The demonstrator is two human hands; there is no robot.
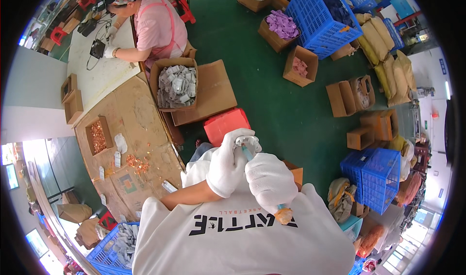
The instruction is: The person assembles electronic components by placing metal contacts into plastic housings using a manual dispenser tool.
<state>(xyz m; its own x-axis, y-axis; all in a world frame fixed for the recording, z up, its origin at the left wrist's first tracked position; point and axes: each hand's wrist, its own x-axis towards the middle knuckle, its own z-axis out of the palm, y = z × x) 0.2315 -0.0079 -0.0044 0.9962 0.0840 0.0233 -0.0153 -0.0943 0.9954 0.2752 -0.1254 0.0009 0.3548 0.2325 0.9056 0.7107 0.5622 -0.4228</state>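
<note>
In front of my chest, my left hand [227,162], in a white knit glove, is closed around a small white plastic housing [241,140]. My right hand [270,179], also gloved, makes a fist around a slim light-blue tool [247,153]. One end of the tool reaches the housing; its brown, wrapped-looking butt [284,216] sticks out below the fist. I cannot make out the tool's exact kind. Left of my hands, loose copper-coloured pieces [139,165] lie on the cardboard-covered table [131,100], near a small box of copper-coloured pieces [98,135] and white plastic parts [118,159].
A carton of white plastic parts [177,86] stands ahead, beside a red stool [225,124]. Another person [158,25] works at the far table. Below the table's near end sits a blue crate [109,258]. Cartons, blue crates [371,178] and sacks [395,76] line the right side.
</note>
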